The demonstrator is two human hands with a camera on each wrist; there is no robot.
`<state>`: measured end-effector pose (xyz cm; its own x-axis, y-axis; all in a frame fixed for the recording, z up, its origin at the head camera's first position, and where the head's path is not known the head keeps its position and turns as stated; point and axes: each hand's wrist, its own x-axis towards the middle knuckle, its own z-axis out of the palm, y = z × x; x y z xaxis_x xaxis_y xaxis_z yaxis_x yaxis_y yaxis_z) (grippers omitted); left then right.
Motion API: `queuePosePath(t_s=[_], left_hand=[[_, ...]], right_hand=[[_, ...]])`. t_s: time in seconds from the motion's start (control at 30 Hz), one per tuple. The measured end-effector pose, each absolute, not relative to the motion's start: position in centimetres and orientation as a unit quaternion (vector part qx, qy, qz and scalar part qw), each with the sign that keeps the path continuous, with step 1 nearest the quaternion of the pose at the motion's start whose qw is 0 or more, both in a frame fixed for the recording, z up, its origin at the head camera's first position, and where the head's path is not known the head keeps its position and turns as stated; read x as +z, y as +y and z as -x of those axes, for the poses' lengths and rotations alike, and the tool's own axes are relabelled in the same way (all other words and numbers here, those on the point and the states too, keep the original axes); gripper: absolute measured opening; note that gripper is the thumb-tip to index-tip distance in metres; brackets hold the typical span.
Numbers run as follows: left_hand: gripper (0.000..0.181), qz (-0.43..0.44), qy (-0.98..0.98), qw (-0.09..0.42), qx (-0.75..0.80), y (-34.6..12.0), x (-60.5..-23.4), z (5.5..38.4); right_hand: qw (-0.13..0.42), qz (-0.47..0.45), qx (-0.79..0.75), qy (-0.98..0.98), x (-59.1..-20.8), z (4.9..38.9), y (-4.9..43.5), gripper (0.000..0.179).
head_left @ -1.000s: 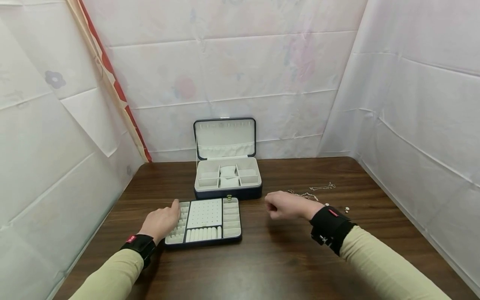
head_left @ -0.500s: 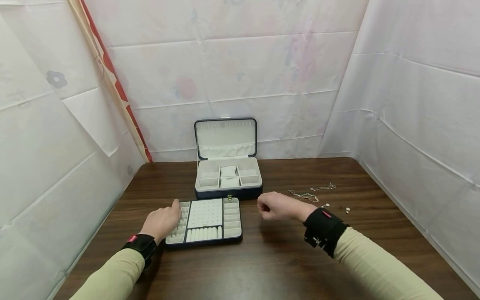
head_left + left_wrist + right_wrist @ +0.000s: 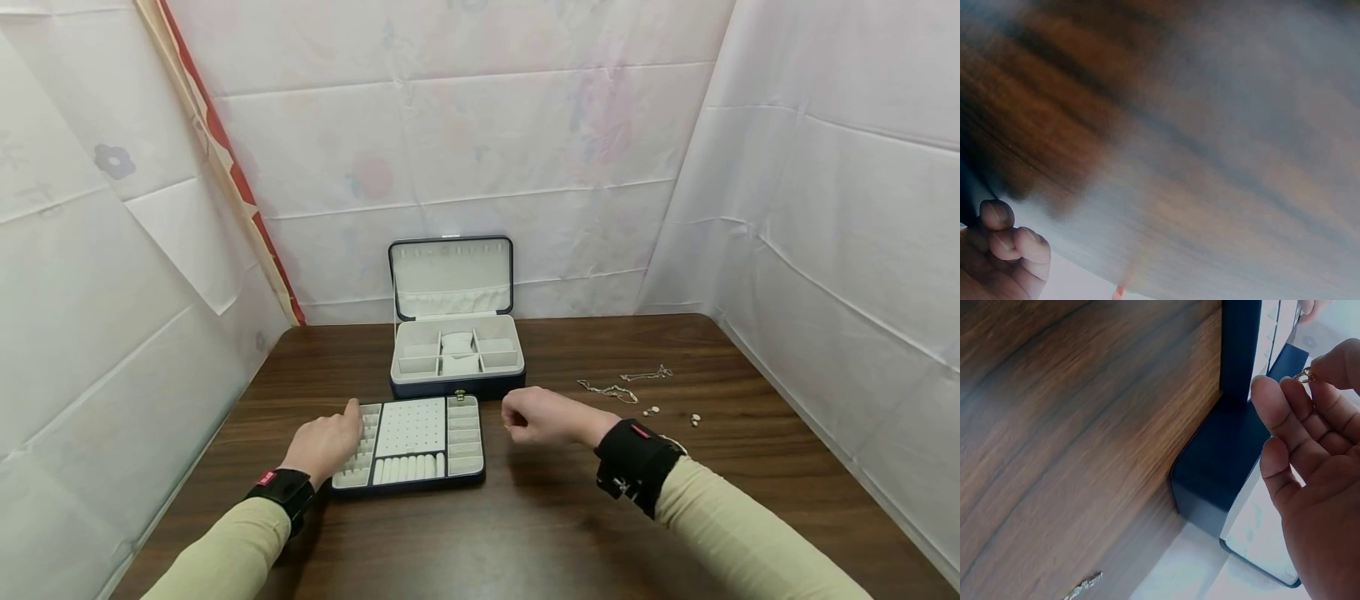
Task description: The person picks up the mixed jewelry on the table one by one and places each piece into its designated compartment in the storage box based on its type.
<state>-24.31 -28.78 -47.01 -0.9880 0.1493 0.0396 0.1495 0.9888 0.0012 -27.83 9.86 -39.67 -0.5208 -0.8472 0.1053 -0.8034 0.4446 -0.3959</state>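
Note:
A navy jewelry tray [image 3: 465,477] with white compartments, a dotted panel and ring rolls lies on the table. My left hand [image 3: 324,442] grips its left edge; the left wrist view shows curled fingertips [image 3: 1032,245] beside a dark edge. Just right of the tray, my right hand [image 3: 551,417] is above the table. In the right wrist view its thumb and fingers pinch a small gold-coloured looped piece of jewelry [image 3: 1304,376], its kind unclear and hidden in the head view. Behind the tray stands a navy jewelry box [image 3: 459,387], lid raised, with white compartments and two small cushions.
Two thin chains, a nearer one [image 3: 609,390] and a farther one [image 3: 647,374], lie on the brown wooden table [image 3: 540,542] at right. Small pale pieces [image 3: 651,411] and another little pair [image 3: 696,419] lie near them. White sheets [image 3: 570,192] hang around the table.
My right hand has moved left, toward the tray's right edge, uncovering the chain and small pieces behind it. My left hand and the tray have stayed in place.

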Motion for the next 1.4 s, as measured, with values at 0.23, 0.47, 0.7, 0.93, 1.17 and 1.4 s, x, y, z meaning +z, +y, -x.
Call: queuePosePath(t_s=[0.23,0.47,0.7,0.93,1.17,1.4], left_hand=[[0.049,0.07,-0.997,0.023,-0.008,-28.8,-47.0,24.3],[0.046,0.063,-0.998,0.023,-0.01,-28.6,-46.9,24.2],[0.044,0.058,-0.997,0.045,0.005,-28.6,-47.1,24.2],[0.043,0.056,-0.998,0.037,0.014,-28.6,-47.1,24.2],[0.044,0.05,-0.998,0.024,0.01,-28.5,-46.7,24.1],[0.043,0.033,-0.999,0.013,-0.039,-28.5,-46.5,24.1]], right_hand=[[0.068,0.482,-0.219,0.846,-40.0,27.6,8.8,0.018],[0.079,0.476,-0.225,0.846,-40.2,27.3,8.0,0.019],[0.083,0.481,-0.224,0.844,-40.1,27.1,7.9,0.017],[0.091,0.477,-0.223,0.845,-40.2,27.0,7.8,0.018],[0.104,0.468,-0.225,0.848,-40.2,26.9,7.6,0.019],[0.108,0.462,-0.214,0.854,-40.1,26.9,7.6,0.019]])
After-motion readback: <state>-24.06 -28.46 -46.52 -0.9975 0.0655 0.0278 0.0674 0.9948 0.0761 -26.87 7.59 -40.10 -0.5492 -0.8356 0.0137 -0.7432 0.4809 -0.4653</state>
